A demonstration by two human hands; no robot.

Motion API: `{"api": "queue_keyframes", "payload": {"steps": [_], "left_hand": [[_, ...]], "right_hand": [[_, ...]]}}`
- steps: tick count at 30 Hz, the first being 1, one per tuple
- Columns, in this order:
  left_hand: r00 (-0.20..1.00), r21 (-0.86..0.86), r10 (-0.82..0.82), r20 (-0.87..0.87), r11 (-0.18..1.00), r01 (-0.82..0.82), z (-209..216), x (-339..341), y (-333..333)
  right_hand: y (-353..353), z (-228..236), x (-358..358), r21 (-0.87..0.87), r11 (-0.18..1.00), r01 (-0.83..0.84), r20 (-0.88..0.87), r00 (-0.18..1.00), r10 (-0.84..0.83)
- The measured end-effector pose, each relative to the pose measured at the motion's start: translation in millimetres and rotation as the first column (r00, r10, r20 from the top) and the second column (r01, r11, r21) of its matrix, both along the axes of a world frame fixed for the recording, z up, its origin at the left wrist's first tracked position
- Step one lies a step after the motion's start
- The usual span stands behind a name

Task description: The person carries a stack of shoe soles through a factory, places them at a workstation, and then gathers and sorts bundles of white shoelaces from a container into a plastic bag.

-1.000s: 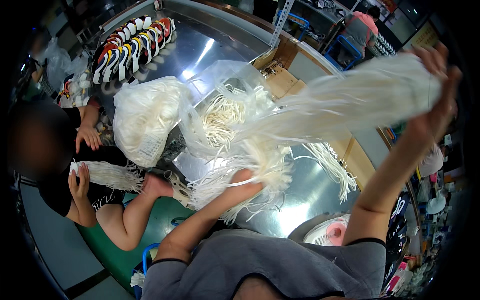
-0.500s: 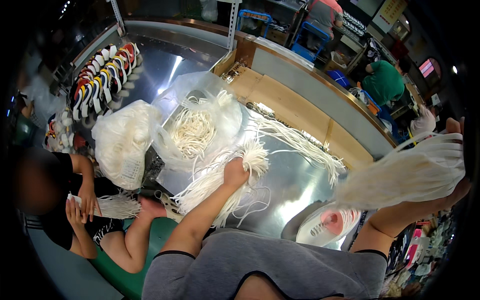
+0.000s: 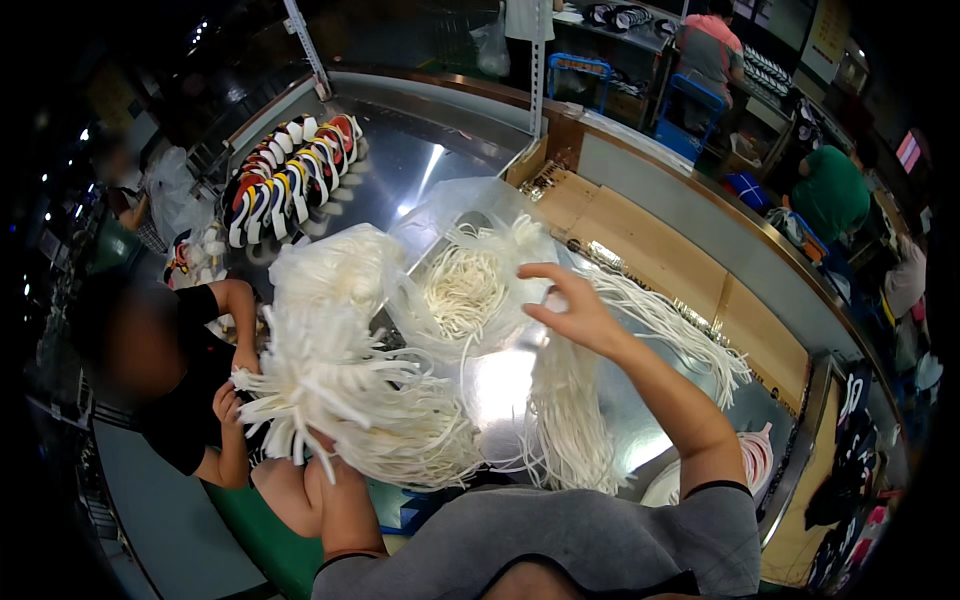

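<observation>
My left hand (image 3: 322, 440) is mostly hidden behind a thick bundle of white shoelaces (image 3: 350, 400) that it grips. The lace ends fan out toward the left, and the rest trails right above my lap. My right hand (image 3: 575, 310) is raised over the metal table, thumb and forefinger spread apart with nothing between them. Below it, a second bunch of white shoelaces (image 3: 568, 415), somewhat blurred, runs down to the table's near edge. Just left of that hand, an opened clear plastic bag (image 3: 400, 312) holds a coiled heap of white laces (image 3: 462, 285).
Another stuffed plastic bag (image 3: 335, 262) stands left of the opened one. More laces (image 3: 660, 315) lie along a cardboard-lined ledge (image 3: 690, 265). Shoe parts (image 3: 295, 180) line the far left. A white-and-pink shoe (image 3: 755, 455) sits near my right elbow. A co-worker (image 3: 185, 400) sits close on my left.
The left hand has lifted its lace bundle from the table and swung it left. My right hand has come in from the far right and released its laces onto the table. The view has shifted.
</observation>
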State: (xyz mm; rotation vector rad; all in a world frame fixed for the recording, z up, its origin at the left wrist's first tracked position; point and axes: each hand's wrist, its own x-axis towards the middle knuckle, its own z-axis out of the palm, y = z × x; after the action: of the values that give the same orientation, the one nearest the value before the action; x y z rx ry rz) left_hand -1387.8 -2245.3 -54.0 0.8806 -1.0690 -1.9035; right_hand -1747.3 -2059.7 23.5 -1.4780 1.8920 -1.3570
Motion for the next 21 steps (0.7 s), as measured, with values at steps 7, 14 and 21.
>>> {"api": "queue_keyframes", "payload": {"steps": [7,14,21], "left_hand": [[0.791,-0.534,0.501,0.350,0.801,-0.271,13,46,-80],[0.811,-0.778,0.351,0.468,0.600,0.189,-9,-71,-89],[0.880,-0.868,0.019,0.474,0.173,0.464,-68,-270,-61]], "right_hand": [[-185,-119,-27,0.073,0.990,0.122,-0.326,0.941,-0.092],[-162,-77,-83,0.467,0.871,-0.151,0.154,0.984,0.088],[-67,22,-99,-0.060,0.998,-0.008,0.877,0.476,0.057]]}}
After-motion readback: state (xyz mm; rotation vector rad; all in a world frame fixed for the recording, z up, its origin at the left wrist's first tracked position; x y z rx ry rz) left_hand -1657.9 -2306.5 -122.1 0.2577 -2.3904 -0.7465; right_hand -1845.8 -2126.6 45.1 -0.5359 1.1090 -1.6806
